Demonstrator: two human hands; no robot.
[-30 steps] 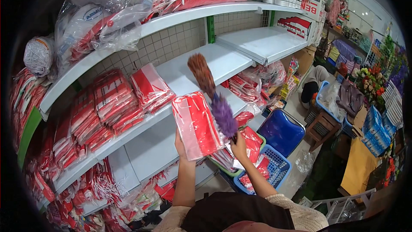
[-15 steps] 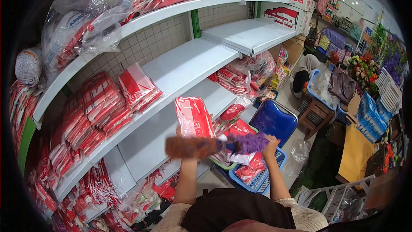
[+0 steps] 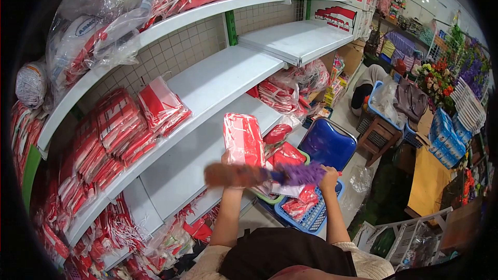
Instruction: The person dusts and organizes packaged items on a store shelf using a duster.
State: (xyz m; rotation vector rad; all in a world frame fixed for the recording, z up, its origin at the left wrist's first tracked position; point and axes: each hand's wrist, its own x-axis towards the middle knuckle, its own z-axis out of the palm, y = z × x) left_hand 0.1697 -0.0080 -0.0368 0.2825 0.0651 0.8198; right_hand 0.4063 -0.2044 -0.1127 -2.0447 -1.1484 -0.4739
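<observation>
A flat red-and-white packet in clear plastic [image 3: 244,137] is in my left hand [image 3: 226,157], raised in front of the shelves. Much of that hand is hidden behind the duster. My right hand [image 3: 329,179] is closed around one end of a fluffy duster [image 3: 301,174], purple near the hand and brown toward its blurred far end. The duster points left and overlaps the packet's lower edge in this view. Below it, a blue plastic basket [image 3: 313,219] holds more red-and-white packets.
Stacks of similar packets [image 3: 119,119] fill the left of the middle shelf [image 3: 207,80]. Bagged goods [image 3: 101,26] lie on the upper shelf. A blue padded chair [image 3: 328,143] stands beyond the basket. Farther back, a person [image 3: 365,85] crouches near another blue basket.
My left hand has moved the packet to the right, and it is more upright. The duster stays across the front of it, blurred at its brown end.
</observation>
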